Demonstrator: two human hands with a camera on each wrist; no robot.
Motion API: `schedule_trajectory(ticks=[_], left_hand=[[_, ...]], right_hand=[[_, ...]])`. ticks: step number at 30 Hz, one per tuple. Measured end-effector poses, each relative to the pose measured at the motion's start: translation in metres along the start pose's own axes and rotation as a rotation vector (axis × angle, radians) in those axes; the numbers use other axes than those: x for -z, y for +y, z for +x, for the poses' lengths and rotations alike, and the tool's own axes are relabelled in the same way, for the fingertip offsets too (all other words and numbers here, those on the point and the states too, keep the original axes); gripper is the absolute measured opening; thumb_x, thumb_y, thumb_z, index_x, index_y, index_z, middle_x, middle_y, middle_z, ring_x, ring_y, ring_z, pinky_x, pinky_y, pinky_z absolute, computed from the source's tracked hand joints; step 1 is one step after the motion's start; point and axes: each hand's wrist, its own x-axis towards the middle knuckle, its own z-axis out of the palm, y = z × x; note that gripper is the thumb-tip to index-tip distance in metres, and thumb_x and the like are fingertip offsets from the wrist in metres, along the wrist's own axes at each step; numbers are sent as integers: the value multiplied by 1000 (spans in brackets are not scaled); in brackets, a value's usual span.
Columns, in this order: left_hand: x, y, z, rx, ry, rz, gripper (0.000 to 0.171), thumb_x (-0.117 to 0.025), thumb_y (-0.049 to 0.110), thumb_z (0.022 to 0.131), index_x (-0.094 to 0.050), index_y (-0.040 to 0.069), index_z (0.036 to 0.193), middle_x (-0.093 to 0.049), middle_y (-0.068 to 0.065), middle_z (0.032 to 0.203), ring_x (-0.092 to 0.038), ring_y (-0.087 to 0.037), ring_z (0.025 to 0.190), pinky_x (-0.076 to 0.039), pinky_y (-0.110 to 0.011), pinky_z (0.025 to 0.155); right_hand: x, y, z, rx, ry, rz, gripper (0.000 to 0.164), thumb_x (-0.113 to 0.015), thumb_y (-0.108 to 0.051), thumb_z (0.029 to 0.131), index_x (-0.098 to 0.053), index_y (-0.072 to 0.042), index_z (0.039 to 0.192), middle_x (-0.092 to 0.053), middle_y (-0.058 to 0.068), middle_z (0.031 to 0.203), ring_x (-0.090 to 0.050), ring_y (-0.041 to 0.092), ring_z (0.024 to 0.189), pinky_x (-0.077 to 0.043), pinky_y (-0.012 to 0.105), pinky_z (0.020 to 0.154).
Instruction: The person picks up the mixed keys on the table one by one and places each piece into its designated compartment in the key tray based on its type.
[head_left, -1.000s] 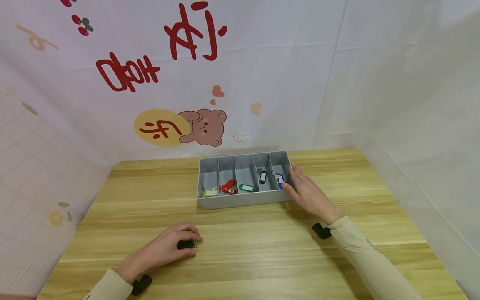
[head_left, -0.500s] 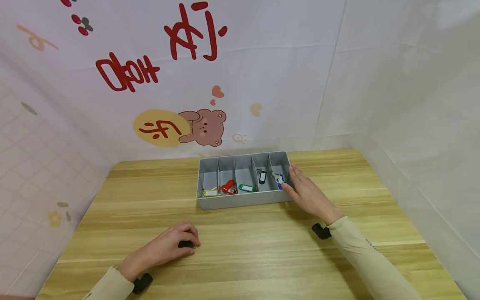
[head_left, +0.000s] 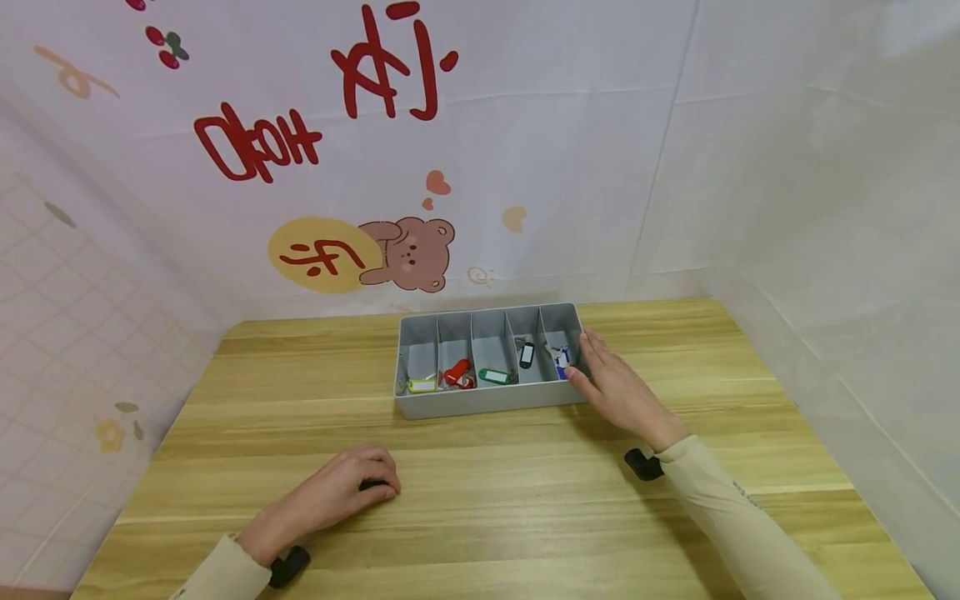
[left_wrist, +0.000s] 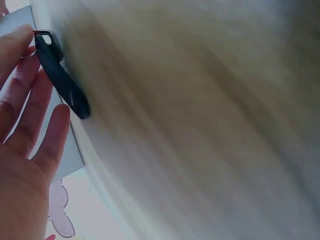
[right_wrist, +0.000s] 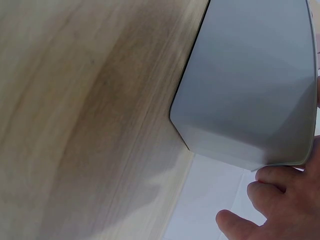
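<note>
In the head view my left hand (head_left: 341, 487) is low over the table, left of centre. It pinches a black key tag (left_wrist: 62, 75) by its ring end, the tag hanging from the fingertips in the left wrist view; in the head view the fingers mostly hide it. My right hand (head_left: 618, 387) holds the right front corner of a grey compartment tray (head_left: 487, 406), thumb over the front rim and fingers along the end wall (right_wrist: 225, 142). Inside, from left to right, lie a yellow tag (head_left: 422, 386), red tags (head_left: 457, 372), a green tag (head_left: 495, 377), a black tag (head_left: 527, 355) and blue tags (head_left: 562, 360).
The wooden table (head_left: 480, 517) ends at a white printed sheet (head_left: 570, 167) behind the tray, and the sheet also closes off both sides. Thin dividers split the tray into a row of compartments. Each wrist wears a small black camera (head_left: 288, 567).
The left fingers have closed in around the black key tag, so less of it shows, and the hand has barely shifted. The right hand and the tray stay where they were.
</note>
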Motion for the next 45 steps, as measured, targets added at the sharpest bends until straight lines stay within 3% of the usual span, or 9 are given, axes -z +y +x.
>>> schedule_trajectory(ticks=[5,11,21,27,36,42,45], left_hand=[[0,4,3,1,44,-3,11,-75,11,96,-77,21,96,-66,12,102,-62,-3,95,-55,-28,82],[3,11,12,33,44,-52,10,-72,13,99,-79,21,99,-66,13,104,-63,-2,94,-56,-27,82],[6,24,27,7,92,-85,7,-73,13,97,-79,17,100,-69,12,103,-65,-4,95,-56,-28,81],[3,28,36,10,161,-86,8,-75,12,96,-79,16,100,-70,13,104,-67,-8,99,-56,-34,85],[0,38,57,-23,255,-161,14,-78,8,92,-79,20,98,-71,9,101,-67,-8,95,-55,-30,81],[-5,41,68,-73,323,-197,12,-78,4,92,-78,15,98,-72,7,101,-68,-11,94,-55,-30,80],[-7,43,74,-75,343,-215,15,-77,4,92,-79,17,99,-72,5,101,-68,-12,94,-55,-30,80]], right_hand=[[-1,0,0,-4,-2,-2,79,-42,-48,111,-22,12,158,-17,26,168,-16,43,156,-22,60,121],[-1,0,0,-7,0,0,79,-42,-48,111,-22,12,158,-17,26,168,-16,43,156,-22,60,121],[-1,0,-1,-15,-2,7,80,-40,-50,111,-20,11,159,-15,24,169,-14,41,156,-22,61,120],[-2,1,0,-10,8,6,80,-40,-49,111,-20,11,159,-16,25,169,-16,42,156,-23,61,120],[-1,0,0,-16,4,14,80,-40,-50,111,-20,11,159,-16,26,169,-15,43,156,-22,63,120],[-1,-1,0,-15,-3,17,79,-40,-49,111,-20,11,159,-15,26,169,-14,43,156,-21,62,120],[-1,0,0,-14,-2,19,79,-40,-49,111,-20,10,160,-16,26,169,-14,43,156,-21,62,120]])
